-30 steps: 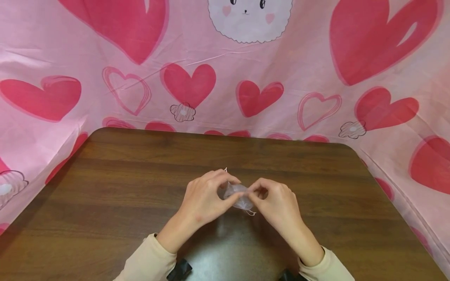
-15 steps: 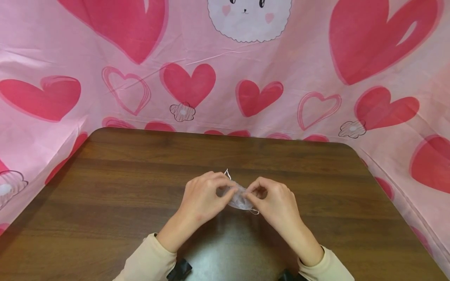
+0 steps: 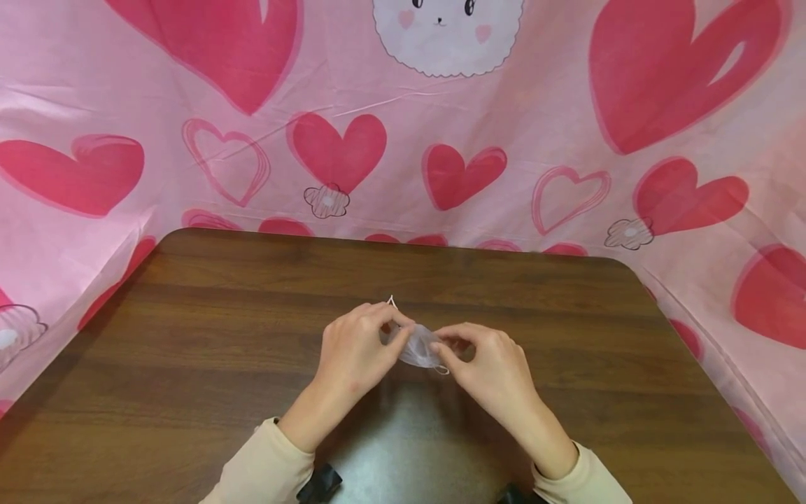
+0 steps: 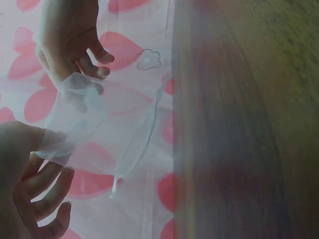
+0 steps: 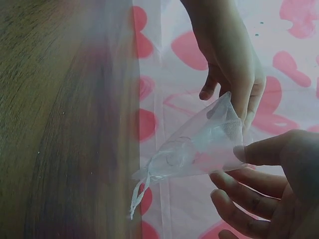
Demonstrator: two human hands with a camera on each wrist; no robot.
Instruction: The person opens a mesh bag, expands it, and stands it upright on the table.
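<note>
A small translucent white drawstring bag [image 3: 418, 348] is held above the table, its white cords [image 3: 392, 301] hanging out at two sides. My left hand [image 3: 362, 350] pinches one edge of it between thumb and fingers. At the other side, my right hand [image 3: 497, 364] pinches the bag too. The right wrist view shows the sheer bag [image 5: 194, 149] with the right thumb [image 5: 256, 152] on one corner and a looped cord [image 5: 139, 196] at its far end. Seen from the left wrist, the bag [image 4: 99, 129] is spread between both hands. I cannot tell whether it contains anything.
Beneath the hands lies a dark wood-grain table [image 3: 252, 280] with rounded far corners. A pink cloth [image 3: 403, 91] printed with red hearts hangs behind it and along the sides. Black straps [image 3: 320, 483] show at the cream sleeves [image 3: 267, 455].
Both hands and the bag have shifted slightly left. The left fingertips have moved away from the right ones, so more of the bag shows between them. The cords have shifted as well.
</note>
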